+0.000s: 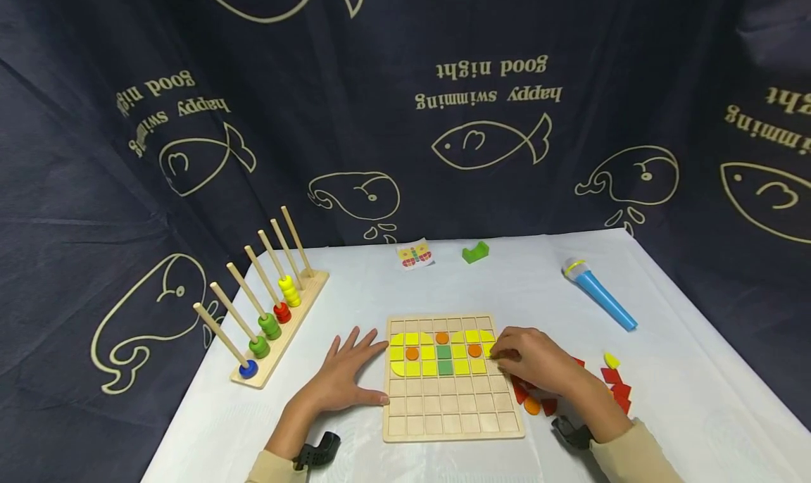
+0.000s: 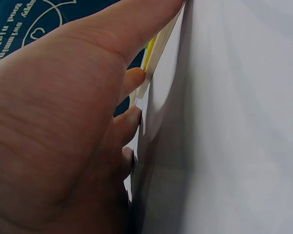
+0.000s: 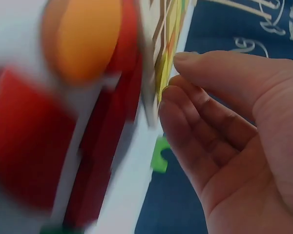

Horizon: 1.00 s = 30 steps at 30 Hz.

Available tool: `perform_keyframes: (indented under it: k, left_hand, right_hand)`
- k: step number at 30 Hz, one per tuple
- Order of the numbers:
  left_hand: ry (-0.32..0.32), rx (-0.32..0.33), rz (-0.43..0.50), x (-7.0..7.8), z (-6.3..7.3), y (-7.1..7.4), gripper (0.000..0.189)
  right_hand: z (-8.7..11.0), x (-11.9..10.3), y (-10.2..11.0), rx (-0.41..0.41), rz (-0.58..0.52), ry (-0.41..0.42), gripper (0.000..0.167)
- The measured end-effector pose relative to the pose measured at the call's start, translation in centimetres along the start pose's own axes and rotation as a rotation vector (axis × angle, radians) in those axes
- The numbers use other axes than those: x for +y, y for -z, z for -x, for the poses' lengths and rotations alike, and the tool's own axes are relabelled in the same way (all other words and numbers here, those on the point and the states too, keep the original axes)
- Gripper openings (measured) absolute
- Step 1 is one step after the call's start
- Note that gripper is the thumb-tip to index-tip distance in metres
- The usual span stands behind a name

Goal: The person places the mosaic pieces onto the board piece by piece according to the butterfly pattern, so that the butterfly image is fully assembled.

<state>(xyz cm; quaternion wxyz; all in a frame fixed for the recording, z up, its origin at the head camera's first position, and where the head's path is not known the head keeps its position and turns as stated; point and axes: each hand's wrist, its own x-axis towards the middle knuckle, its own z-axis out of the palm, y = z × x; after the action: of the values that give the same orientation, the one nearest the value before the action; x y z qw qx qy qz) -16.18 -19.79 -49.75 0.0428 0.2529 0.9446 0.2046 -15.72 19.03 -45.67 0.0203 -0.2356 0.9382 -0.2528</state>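
Observation:
A square wooden grid board (image 1: 450,404) lies on the white table. Yellow tiles (image 1: 411,339), orange discs (image 1: 441,338) and green squares (image 1: 444,352) fill cells in its upper part; the lower cells are bare wood. My left hand (image 1: 345,374) rests flat beside the board, fingers spread, with index finger and thumb at its left edge. Over the right edge, my right hand (image 1: 535,356) touches a yellow tile (image 1: 487,348) in the last column with its fingertips. In the right wrist view, the thumb (image 3: 188,61) stands slightly apart from the loosely bent fingers, and no piece shows between them.
Loose red tiles (image 1: 621,391), an orange disc (image 1: 531,405) and a yellow piece (image 1: 611,360) lie around the right forearm. Behind the board are a butterfly picture card (image 1: 415,255) and a green block (image 1: 475,252). A blue toy microphone (image 1: 602,294) lies right; a bead-peg rack (image 1: 288,328) stands left.

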Motion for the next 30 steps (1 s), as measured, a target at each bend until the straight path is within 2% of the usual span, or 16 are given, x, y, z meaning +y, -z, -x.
perform_keyframes:
  k: [4,14,18,21,26,30]
  left_hand:
    - [0.002,0.002,-0.005,-0.1,0.0,-0.1,0.101]
    - [-0.002,0.003,0.007,0.0,0.0,0.0,0.101]
    - [0.002,0.003,0.012,0.0,0.1,0.1,0.101]
    - [-0.003,0.005,0.019,0.0,0.1,0.1,0.1]
    - [-0.008,0.003,0.02,0.0,0.0,0.0,0.1]
    - [-0.007,-0.003,0.013,-0.1,0.0,0.0,0.1]
  right_hand:
    - [1.0,1.5,1.0,0.019,0.012,-0.1,0.021]
    - [5.0,7.0,4.1,0.082,0.042,-0.222,0.027]
    - [6.4,8.6,5.1,0.089,0.039,-0.272,0.024]
    - [7.4,9.6,5.5,0.075,0.037,-0.324,0.028]
    - [8.7,11.4,6.1,0.029,0.049,-0.417,0.043]
    - [9.2,12.1,6.6,-0.009,0.03,-0.455,0.04]
